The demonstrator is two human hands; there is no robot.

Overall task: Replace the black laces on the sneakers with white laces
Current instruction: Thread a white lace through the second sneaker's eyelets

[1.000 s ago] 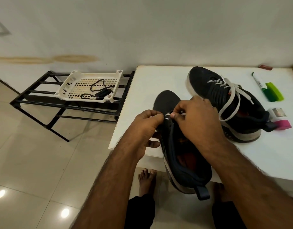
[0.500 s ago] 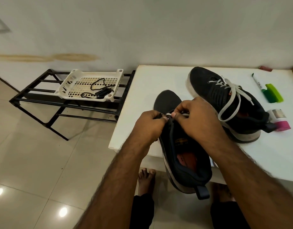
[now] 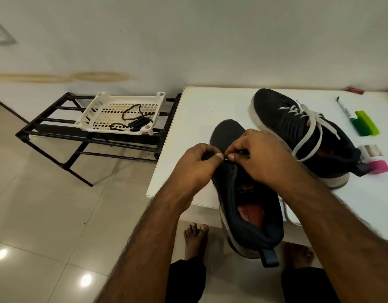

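Observation:
A dark sneaker lies on the front edge of the white table, heel hanging over the edge toward me. My left hand and my right hand meet over its eyelets, both pinching a white lace of which only a sliver shows between the fingertips. More white lace trails by my right forearm. The second dark sneaker stands farther back, threaded with a white lace. The black laces lie in a white basket.
The basket rests on a black metal rack left of the table, against the wall. On the table's right are a marker, a green object and a pink-capped container. Tiled floor and my bare feet are below.
My hands have stayed over the near sneaker's eyelets; the fingertips have drawn closer together on the white lace. The sneaker has shifted slightly.

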